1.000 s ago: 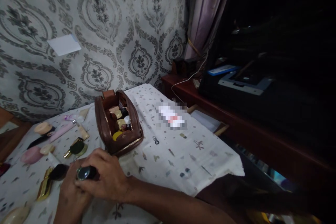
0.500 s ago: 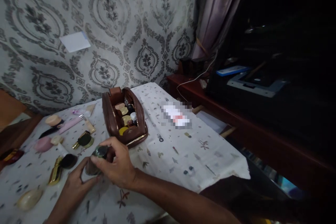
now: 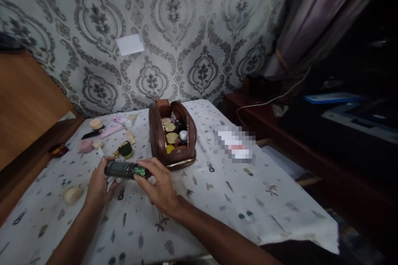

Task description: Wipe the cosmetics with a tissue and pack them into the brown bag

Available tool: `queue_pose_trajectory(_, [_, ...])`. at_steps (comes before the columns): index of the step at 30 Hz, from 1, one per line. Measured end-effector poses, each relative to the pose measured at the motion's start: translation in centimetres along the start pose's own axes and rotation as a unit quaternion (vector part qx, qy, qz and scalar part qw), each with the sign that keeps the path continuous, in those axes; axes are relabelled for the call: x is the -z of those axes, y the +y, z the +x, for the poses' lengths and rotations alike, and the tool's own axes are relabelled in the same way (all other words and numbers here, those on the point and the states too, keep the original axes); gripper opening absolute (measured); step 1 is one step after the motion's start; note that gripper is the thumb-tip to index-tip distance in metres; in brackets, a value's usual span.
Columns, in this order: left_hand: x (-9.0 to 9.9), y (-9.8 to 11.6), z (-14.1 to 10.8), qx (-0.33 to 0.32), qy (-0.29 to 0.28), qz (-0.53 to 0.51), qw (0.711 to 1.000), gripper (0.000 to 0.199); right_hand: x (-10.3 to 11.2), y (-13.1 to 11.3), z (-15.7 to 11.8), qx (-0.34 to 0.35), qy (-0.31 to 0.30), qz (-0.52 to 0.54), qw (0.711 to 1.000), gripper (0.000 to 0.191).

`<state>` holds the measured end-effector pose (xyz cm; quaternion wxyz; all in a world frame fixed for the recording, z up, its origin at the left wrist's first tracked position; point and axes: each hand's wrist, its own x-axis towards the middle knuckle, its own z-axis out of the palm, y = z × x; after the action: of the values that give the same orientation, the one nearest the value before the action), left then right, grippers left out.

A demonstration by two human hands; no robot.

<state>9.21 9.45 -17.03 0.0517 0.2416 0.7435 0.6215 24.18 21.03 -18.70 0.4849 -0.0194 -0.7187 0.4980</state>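
A dark green bottle (image 3: 122, 169) lies sideways between my hands above the cloth. My left hand (image 3: 98, 182) is closed round its left end. The fingers and thumb of my right hand (image 3: 158, 182) grip the shiny green right end. Beyond them stands an open brown bag (image 3: 158, 147), filled with several small jars and bottles. Behind my left hand lie a dark round jar with a gold part (image 3: 126, 149), a pink round item (image 3: 85, 145), a pink tube (image 3: 112, 131) and a beige-topped jar (image 3: 96, 124).
A cream oval item (image 3: 72, 194) lies left of my left forearm. A blurred white item (image 3: 234, 145) is on the patterned cloth (image 3: 217, 203) at right. Wooden furniture (image 3: 27, 91) borders the left; a dark red ledge (image 3: 258, 112) with a cable borders the right.
The view has swung left. The bottle has turned to lie lengthwise across the view, and my hands have moved apart to its two ends.
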Motion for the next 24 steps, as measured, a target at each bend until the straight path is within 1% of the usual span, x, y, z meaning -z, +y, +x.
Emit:
queue_pose_trajectory(2, [-0.5, 0.2, 0.9, 0.037, 0.031, -0.053, 0.997, 0.030, -0.3, 0.5, -0.5, 0.012, -0.021, -0.023, 0.999, 0.034])
queue_pose_trajectory(4, [-0.9, 0.1, 1.8, 0.049, 0.051, -0.080, 0.994, 0.029, -0.6, 1.0, -0.9, 0.002, -0.038, -0.045, 0.998, 0.036])
queue_pose_trajectory(8, [-1.3, -0.9, 3.1, 0.043, 0.089, -0.102, 0.990, 0.029, -0.7, 2.0, -1.2, -0.057, -0.068, -0.082, 0.993, 0.037])
queue_pose_trajectory(13, [-1.7, -2.3, 3.7, 0.016, 0.117, -0.115, 0.986, 0.036, -0.6, 1.9, -1.1, -0.122, -0.142, -0.095, 0.978, 0.038])
queue_pose_trajectory(18, [-1.9, -2.8, 3.3, -0.022, 0.114, -0.107, 0.987, 0.049, -1.0, 1.2, -1.1, -0.226, -0.190, -0.029, 0.955, 0.033])
queue_pose_trajectory(21, [-1.9, -2.4, 2.6, -0.054, 0.083, -0.085, 0.991, 0.049, -1.5, 1.0, -1.4, -0.297, -0.208, 0.042, 0.931, 0.041])
queue_pose_trajectory(24, [-1.8, -1.9, 2.0, -0.095, 0.049, -0.063, 0.992, 0.047, -1.9, 1.2, -1.5, -0.368, -0.201, 0.137, 0.897, 0.051])
